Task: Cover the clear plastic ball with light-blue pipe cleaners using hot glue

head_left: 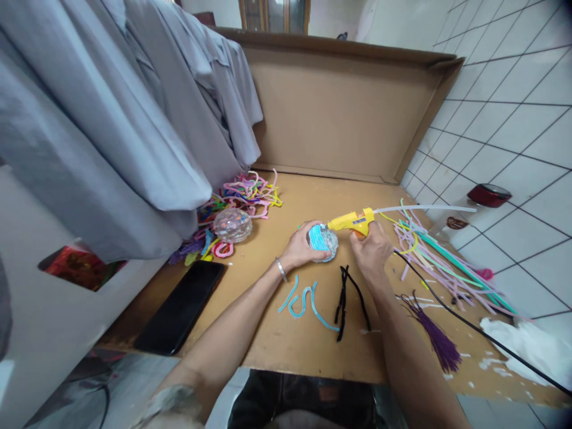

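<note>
My left hand (300, 249) is closed around a round ball (329, 239), partly covered with light blue strands and partly clear or silvery. In my right hand (372, 249) is a yellow hot glue gun (353, 222), its nozzle at the ball's upper right side. A long glue stick (424, 208) juts from the gun's back. Below the ball lie several blue pipe cleaner pieces (298, 302). Black pipe cleaners (343, 301) lie between my forearms.
A clear ball (233, 225) and a tangle of coloured pipe cleaners (250, 189) sit at left, near a phone (181, 307). At right are long pipe cleaners (440, 256), a jar (465, 217), a purple tassel (435, 333), a black cord (473, 325) and white tissue (522, 345). Cardboard (330, 113) stands behind.
</note>
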The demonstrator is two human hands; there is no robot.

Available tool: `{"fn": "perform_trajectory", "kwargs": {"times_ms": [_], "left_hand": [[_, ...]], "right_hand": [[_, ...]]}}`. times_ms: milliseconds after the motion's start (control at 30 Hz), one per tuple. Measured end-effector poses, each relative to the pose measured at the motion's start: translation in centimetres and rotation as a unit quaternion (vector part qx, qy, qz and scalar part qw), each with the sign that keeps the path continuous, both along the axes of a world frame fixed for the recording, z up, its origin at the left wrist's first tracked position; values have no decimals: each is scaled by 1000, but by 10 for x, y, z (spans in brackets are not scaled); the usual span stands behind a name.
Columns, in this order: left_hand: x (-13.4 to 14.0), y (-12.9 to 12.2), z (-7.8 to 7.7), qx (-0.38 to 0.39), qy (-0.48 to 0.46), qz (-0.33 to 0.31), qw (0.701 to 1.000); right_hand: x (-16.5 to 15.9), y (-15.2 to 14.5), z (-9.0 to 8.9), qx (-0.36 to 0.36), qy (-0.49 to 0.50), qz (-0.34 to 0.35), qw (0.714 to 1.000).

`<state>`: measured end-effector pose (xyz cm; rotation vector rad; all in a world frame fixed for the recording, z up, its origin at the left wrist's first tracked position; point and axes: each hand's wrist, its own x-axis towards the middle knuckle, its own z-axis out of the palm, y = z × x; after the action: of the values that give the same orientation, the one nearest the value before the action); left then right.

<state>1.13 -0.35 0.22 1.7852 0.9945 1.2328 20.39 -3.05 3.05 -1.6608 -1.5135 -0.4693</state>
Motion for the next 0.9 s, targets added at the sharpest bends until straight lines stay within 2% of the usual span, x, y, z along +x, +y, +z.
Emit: {"fn": "perform_trajectory", "kwargs": {"times_ms": [900], "left_hand": [[0, -1, 2, -7, 17, -1, 1000]], "right_hand": [[1, -1, 3, 12, 6, 16, 1000]]}}
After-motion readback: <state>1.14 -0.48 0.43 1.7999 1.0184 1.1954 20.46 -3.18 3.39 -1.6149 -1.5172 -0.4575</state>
